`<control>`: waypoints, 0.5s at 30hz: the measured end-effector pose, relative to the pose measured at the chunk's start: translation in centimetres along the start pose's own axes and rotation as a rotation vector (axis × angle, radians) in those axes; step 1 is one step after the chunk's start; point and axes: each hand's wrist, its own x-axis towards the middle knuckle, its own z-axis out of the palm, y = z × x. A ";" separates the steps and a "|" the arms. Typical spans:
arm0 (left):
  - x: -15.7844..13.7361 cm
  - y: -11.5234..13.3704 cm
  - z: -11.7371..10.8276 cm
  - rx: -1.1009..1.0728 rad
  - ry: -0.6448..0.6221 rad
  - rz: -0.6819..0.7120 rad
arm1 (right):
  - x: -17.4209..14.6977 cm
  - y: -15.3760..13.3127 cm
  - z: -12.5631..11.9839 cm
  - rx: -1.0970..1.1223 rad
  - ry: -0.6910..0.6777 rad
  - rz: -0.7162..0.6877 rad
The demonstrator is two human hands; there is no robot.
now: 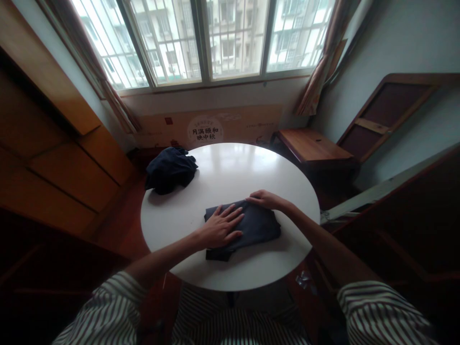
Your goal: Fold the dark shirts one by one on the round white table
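A dark blue-grey folded garment (257,224) lies flat on the round white table (230,273), near its front. My left hand (222,227) rests flat on the garment's left part, fingers spread. At its far edge is my right hand (264,197), with fingers bent and pressed together on the cloth's rim; the thumb side is partly hidden. A darker flap of cloth (218,255) sticks out from under the near left corner. Toward the table's left back edge sits a crumpled dark navy garment (169,168), untouched by either hand.
Behind the table are a window (233,43) with bars and a printed banner (204,128) below it. A wooden bench (312,144) stands at the back right, and wooden cabinets (72,163) line the left. Some clear wrapping (305,279) lies low at the right.
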 end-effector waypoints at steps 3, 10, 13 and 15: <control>-1.8 0.5 0.3 -0.031 -0.033 0.039 | 0.1 0.2 0.0 -0.008 0.018 0.005; -2.8 1.5 -0.9 -0.116 -0.008 0.024 | -0.4 -2.5 0.7 -0.425 0.165 -0.002; -1.6 0.7 -0.7 -0.047 0.090 -0.135 | -1.2 -5.2 2.9 -0.597 0.296 -0.128; -1.0 0.0 -0.2 0.042 0.101 -0.227 | -1.9 -6.2 4.7 -0.594 0.282 -0.197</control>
